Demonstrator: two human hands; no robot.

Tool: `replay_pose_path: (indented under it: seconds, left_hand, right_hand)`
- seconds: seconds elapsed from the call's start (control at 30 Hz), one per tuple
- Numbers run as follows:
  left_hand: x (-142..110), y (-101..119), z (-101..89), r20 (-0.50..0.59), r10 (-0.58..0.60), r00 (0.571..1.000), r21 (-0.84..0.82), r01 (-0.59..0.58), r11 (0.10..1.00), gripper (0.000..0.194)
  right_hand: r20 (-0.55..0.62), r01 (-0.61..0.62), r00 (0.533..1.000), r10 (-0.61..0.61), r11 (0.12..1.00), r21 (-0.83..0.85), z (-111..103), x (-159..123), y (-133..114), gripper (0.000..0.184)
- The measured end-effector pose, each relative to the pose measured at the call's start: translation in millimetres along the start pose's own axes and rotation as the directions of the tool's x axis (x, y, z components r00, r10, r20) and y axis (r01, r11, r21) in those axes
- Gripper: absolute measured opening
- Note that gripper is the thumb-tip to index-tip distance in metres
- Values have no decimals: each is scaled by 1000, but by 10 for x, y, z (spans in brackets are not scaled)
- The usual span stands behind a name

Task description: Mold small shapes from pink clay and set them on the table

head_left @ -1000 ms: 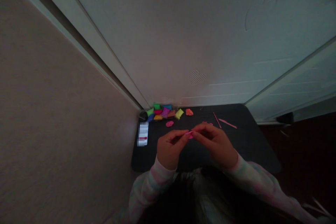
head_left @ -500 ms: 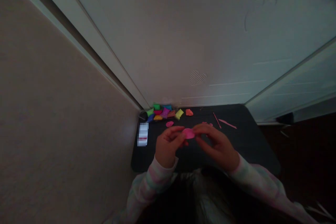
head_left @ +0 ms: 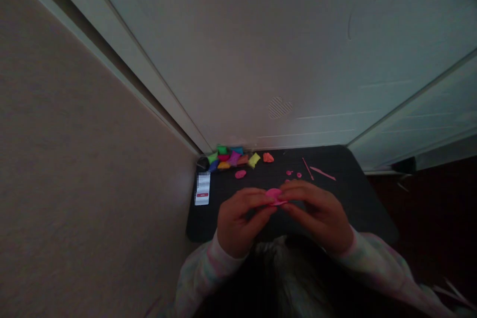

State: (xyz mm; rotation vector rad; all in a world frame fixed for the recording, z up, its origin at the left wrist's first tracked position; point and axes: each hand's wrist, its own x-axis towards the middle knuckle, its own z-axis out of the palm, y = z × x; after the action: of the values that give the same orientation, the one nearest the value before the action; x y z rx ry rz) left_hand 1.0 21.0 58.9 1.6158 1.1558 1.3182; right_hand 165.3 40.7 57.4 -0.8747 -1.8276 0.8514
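Observation:
Between my two hands is a thin, rounded piece of pink modelling clay (head_left: 274,196), held above the dark table. My left hand (head_left: 242,216) pinches its left edge with thumb and fingers. On the other side, my right hand (head_left: 318,211) grips the right edge, fingertips on top and thumb below. Beyond my left hand a pink clay lump (head_left: 240,174) lies on the table. Small pink clay bits (head_left: 299,175) rest past my right hand, partly hidden by its fingers. A pink stick (head_left: 307,168) and a pink modelling knife (head_left: 322,173) lie farther right.
Several coloured clay packets (head_left: 234,158) are heaped at the back left of the dark table (head_left: 357,208), with an orange clay lump (head_left: 268,157) beside them. A phone (head_left: 202,189) with a lit screen lies at the left edge. A white panel (head_left: 238,59) stands behind the table.
Both hands have come slightly nearer to me with the pink clay, and my left fingers have moved onto its upper side. More small pink bits show behind my right hand.

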Motion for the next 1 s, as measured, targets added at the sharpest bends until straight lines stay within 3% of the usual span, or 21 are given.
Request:
replay_pose_path:
  seconds: [0.13, 0.3, 0.53, 0.83, 1.0]
  left_hand:
    - [3, 26, -20, 10, 107, 994, 90, -107, 990, 23]
    - [2, 35, -22, 52, 112, 992, 133, -118, 984, 17]
    - [16, 42, 1, 0, 50, 999, 115, -49, 992, 14]
    - [33, 76, -20, 93, -79, 993, 17, 77, 997, 20]
    - [23, 75, -25, 97, -187, 977, -43, 192, 980, 23]
  right_hand:
    - [18, 22, 1000, -22, 1000, 14, -14, -1, -21, 22]
    - [23, 43, 999, -43, 999, 33, -14, 9, -36, 18]
    - [19, 26, 999, -26, 999, 20, 5, 10, -13, 17]
    - [-26, -6, 1000, 6, 1000, -21, 38, 11, 8, 9]
    - [-35, 20, 999, -23, 997, -70, 73, 4, 44, 14]
